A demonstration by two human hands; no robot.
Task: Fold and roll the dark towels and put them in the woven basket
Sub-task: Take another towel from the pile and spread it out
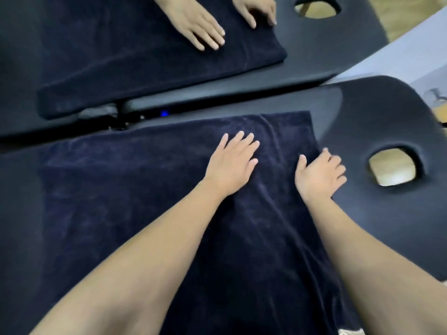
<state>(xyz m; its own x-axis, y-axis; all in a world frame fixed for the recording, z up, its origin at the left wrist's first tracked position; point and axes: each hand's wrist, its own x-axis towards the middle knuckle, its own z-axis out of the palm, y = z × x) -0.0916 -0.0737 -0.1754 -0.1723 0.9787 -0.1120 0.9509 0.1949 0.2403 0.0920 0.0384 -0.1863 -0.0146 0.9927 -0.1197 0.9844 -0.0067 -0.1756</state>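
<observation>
A dark navy towel (135,189) lies spread flat on a black massage table (362,122) in front of me. My left hand (232,163) rests flat on the towel near its far right corner, fingers straight. My right hand (319,175) lies at the towel's right edge with its fingers loosely bent over the hem, touching cloth and table. Whether it pinches the edge I cannot tell. The woven basket is out of view.
The upper half repeats the scene as in a mirror: a second dark towel (121,59), two hands (193,22), a table with a face hole (316,8). My table's face hole (393,169) lies right of my right hand. A blue light (164,114) glows between them.
</observation>
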